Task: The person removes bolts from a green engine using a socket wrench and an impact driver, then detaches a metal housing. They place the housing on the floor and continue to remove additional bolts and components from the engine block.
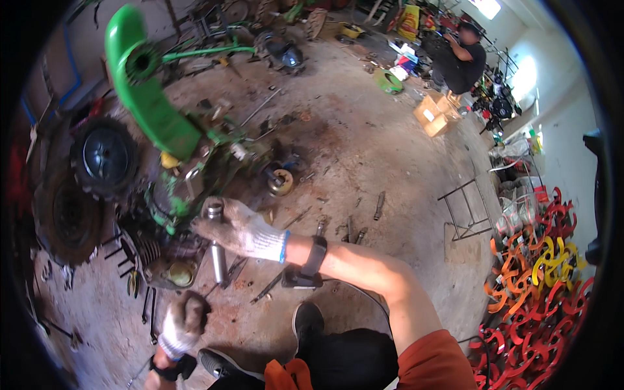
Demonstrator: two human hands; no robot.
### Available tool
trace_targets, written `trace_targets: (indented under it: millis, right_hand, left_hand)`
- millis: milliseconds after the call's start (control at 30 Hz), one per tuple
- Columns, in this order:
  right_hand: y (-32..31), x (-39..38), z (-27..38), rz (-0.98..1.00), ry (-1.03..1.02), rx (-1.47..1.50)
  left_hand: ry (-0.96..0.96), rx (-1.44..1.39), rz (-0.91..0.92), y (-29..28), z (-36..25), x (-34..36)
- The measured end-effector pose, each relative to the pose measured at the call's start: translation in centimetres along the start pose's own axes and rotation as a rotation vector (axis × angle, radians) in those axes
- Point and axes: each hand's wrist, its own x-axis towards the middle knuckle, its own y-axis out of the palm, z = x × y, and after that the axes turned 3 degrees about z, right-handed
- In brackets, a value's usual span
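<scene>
My right hand (227,229), in a dirty white knit glove, is wrapped round a shiny metal cylinder (219,265). The cylinder stands nearly upright, its narrower end above the fist. Beside it is a greasy engine-like machine with a finned part (144,248) and a round opening. Green-painted parts (172,201) and a tall curved green guard (153,114) belong to the same heap. Lower down, my left hand (184,320), also gloved, hangs near two thin rods (151,312) on the floor. Its fingers look curled in; what they hold, if anything, is hidden.
Black wheels (104,159) stand at left. Loose tools and metal pieces (351,231) lie on the concrete floor. At right are a metal frame (467,209) and piled red, orange and yellow curved blades (530,299). Another person (460,58) is beside cardboard boxes (437,114) at the back.
</scene>
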Motion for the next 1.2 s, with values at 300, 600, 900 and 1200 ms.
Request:
trace_targets:
  millis: [300, 600, 900, 1200]
  right_hand:
    - [-9.8, 0.4, 6.7, -0.124, -0.021, -0.674]
    - [-8.6, 2.5, 10.1, -0.388, -0.469, -0.856]
    - [-5.8, 4.7, 7.6, -0.308, -0.138, -0.943]
    - [-2.9, 1.5, 7.0, -0.366, 0.091, -1.037]
  left_hand:
    - [-0.229, -0.057, -0.500, -15.8, -4.1, 2.1]
    - [-0.018, -0.415, -0.219, -22.6, -1.5, 10.9]
    - [-0.076, 0.125, -0.209, -31.5, 4.7, 18.7]
    - [0.028, 0.473, -0.010, -33.1, 14.6, 32.3]
